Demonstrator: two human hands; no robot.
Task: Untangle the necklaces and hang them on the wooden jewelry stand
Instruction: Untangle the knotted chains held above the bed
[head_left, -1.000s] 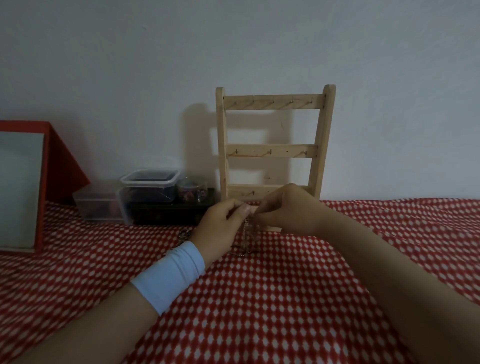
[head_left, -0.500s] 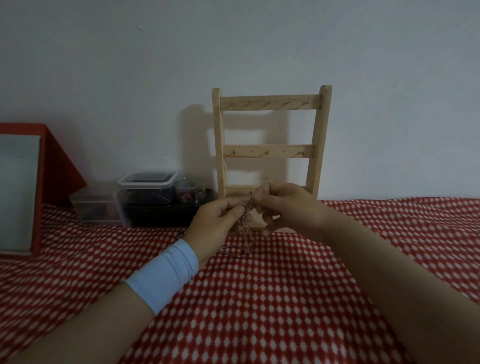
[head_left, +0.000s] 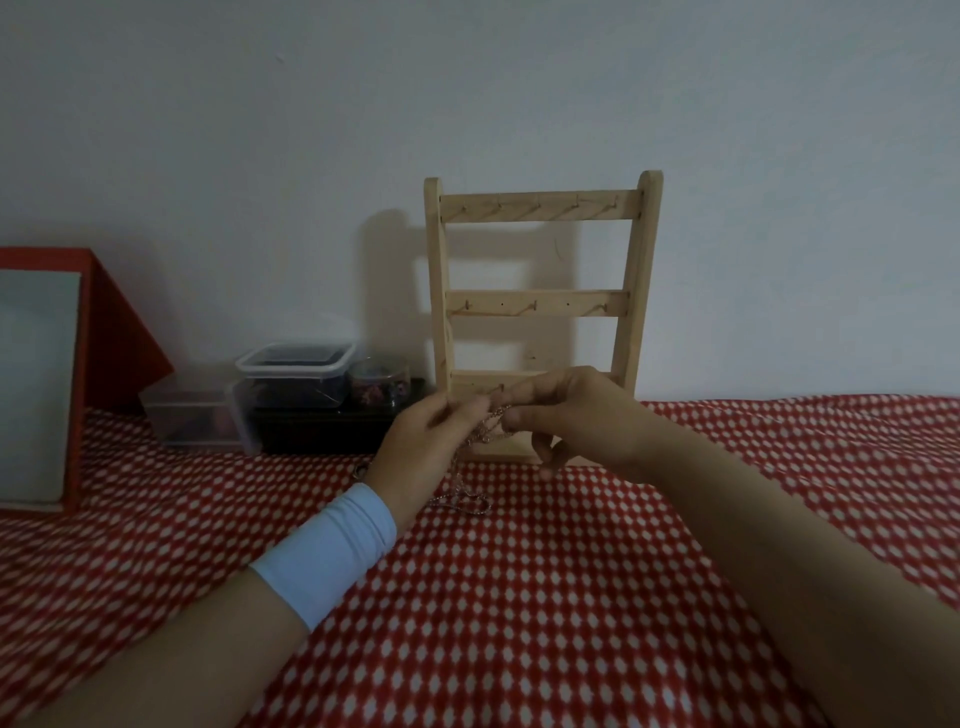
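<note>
A wooden jewelry stand (head_left: 540, 304) with three hooked rails leans against the wall; its hooks carry nothing. Just in front of its bottom rail, my left hand (head_left: 421, 452) and my right hand (head_left: 576, 421) both pinch a tangled silvery chain necklace (head_left: 485, 428). The chain hangs down between the hands, and its lower loops (head_left: 462, 501) lie on the red and white patterned cloth (head_left: 519, 597). A white wristband sits on my left wrist. Part of another chain (head_left: 360, 470) peeks out left of my left hand.
Left of the stand are clear plastic lidded boxes (head_left: 293, 374), a small round jar of beads (head_left: 378, 387) and a dark tray (head_left: 322, 428). A red-framed mirror (head_left: 47, 384) stands at the far left. A pale wall runs behind everything.
Both hands have lifted the chain from near the cloth up toward the stand's bottom rail. The fingertips have drawn slightly apart, and more of the chain now shows between them.
</note>
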